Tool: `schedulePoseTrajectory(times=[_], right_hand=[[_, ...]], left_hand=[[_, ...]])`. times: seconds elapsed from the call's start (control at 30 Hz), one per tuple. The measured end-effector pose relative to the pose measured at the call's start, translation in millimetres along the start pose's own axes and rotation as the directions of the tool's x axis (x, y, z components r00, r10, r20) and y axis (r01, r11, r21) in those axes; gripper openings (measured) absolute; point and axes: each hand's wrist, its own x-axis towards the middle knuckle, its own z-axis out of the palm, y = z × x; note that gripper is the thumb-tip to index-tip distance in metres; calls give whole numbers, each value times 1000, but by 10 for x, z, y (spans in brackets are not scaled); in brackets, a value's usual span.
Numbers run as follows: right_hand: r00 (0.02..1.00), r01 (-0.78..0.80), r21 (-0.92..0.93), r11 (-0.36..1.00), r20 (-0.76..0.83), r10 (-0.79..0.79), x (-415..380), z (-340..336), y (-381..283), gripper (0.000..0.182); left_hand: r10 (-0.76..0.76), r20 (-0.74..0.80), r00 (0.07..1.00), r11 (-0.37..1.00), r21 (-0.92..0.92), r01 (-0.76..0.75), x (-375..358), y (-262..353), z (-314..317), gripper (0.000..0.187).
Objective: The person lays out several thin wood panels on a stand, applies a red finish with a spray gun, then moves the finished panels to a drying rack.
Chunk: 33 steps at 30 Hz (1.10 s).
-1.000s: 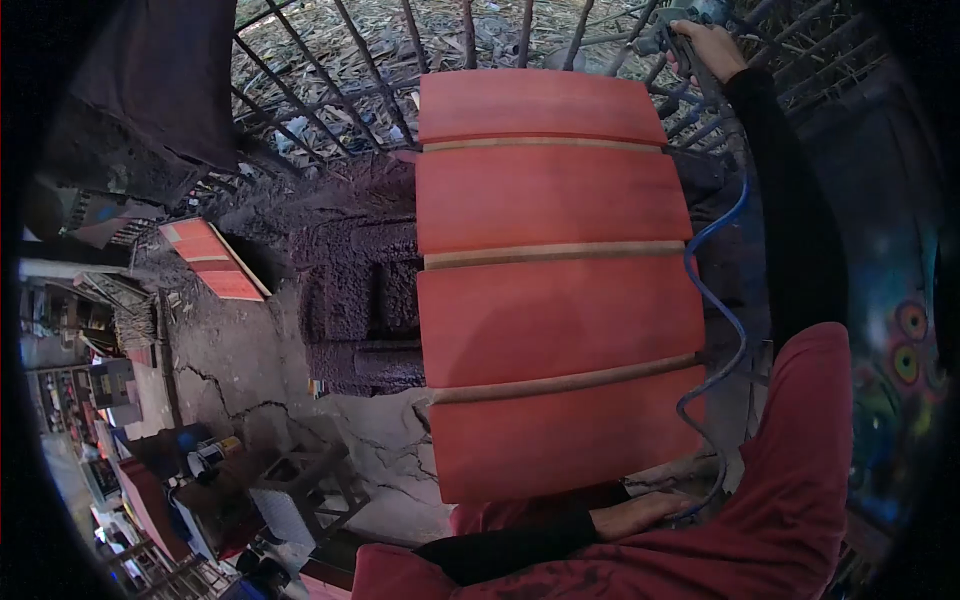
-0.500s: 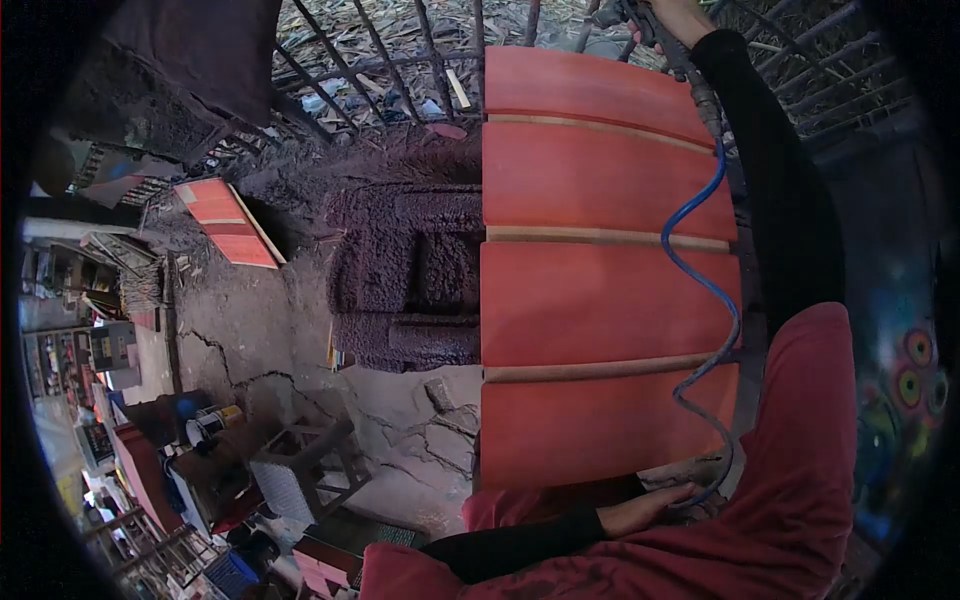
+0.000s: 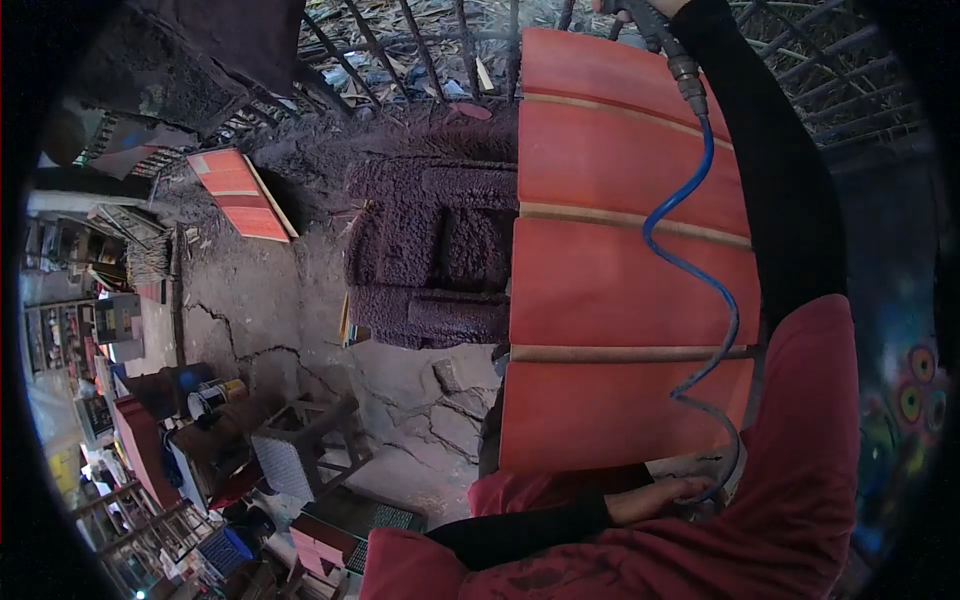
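Observation:
My right hand (image 3: 668,7), cut off by the top edge, grips a spray gun (image 3: 652,28) at the far end of the red-painted boards (image 3: 630,285). The boards lie in a row, with pale strips between them. From the gun's metal coupling (image 3: 686,75) a blue coiled air hose (image 3: 690,265) runs down over the boards. Near my lap, my left hand (image 3: 655,500) is closed round the lower end of that hose. The gun's nozzle is out of view.
Left of the boards stands a dark, rough-crusted block (image 3: 400,255). Another red panel (image 3: 243,195) leans on the cracked floor. A stool (image 3: 305,445) and paint containers (image 3: 215,397) stand lower left. Metal bars (image 3: 425,50) fence off the far side.
My right hand and the spray gun have shifted left across the far end of the boards. My left hand keeps hold of the hose. The whole view has shifted slightly.

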Motion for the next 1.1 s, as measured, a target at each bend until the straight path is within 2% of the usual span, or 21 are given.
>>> schedulePoseTrajectory(times=[0.03,0.13,0.2,0.27,0.33,0.4,0.43,0.47,0.53,0.57,0.6,0.67,0.73,0.8,0.83,0.87,0.93,1.0,1.1], right_hand=[[1000,1,0,1000,0,-1,-35,24,-62,28],[998,-64,-20,998,13,64,-90,14,-125,27],[987,-32,-440,898,-157,-41,-21,-91,23,26],[989,-4,-377,926,-140,-53,-6,-237,183,26],[990,22,-313,950,-125,-64,-87,-345,200,26],[986,-98,-117,988,-149,80,-329,-406,45,27],[983,-41,-332,942,-180,-21,-320,-466,49,25],[982,-43,-336,941,-186,-22,-362,-544,63,25],[967,-177,-89,980,-203,156,-520,-689,21,25],[964,-92,-348,933,-267,-4,-488,-861,198,26],[961,-98,-354,930,-277,-4,-493,-1080,347,26],[958,-106,-484,869,-285,-42,-588,-1316,400,26],[964,-89,-484,870,-262,-47,-677,-1555,508,25],[934,-242,-400,884,-343,100,-741,-1826,712,42],[931,-324,-476,817,-314,186,-831,-1980,596,42],[928,-328,-477,815,-323,184,-938,-2003,518,42],[910,-359,-330,873,-332,249,-1130,-2035,408,41],[885,-402,-366,839,-390,255,-1191,-2269,475,41],[829,-481,-263,836,-446,336,-1421,-2369,329,41]], left_hand=[[-45,-15,999,998,-36,45,-10,21,14,33],[-32,19,999,999,-26,33,-4,55,46,34],[-49,9,999,999,-1,49,30,68,62,35],[-63,-2,998,998,23,63,63,48,59,35],[-51,-5,999,998,-48,51,94,-22,41,36],[-70,-5,998,996,-64,70,123,-35,60,36],[-86,-7,996,993,-78,85,141,-35,67,36],[-92,-5,996,993,-75,92,165,-56,50,36],[-114,-52,992,993,-10,113,228,-112,-1,37],[-126,-48,991,992,-6,126,229,-87,28,37],[-148,-39,988,989,10,148,214,-45,74,40],[-181,-29,983,983,30,181,243,-49,91,42],[-208,-36,978,976,-82,204,290,-115,42,49],[-242,-4,970,970,-13,242,300,-53,30,53],[-265,24,964,963,49,263,310,-30,25,57],[-274,25,961,961,55,272,333,-39,11,57],[-270,38,962,961,65,267,380,-101,-21,57],[-260,71,963,964,72,255,429,-153,-51,58],[-264,104,959,964,63,259,461,-99,41,59]])
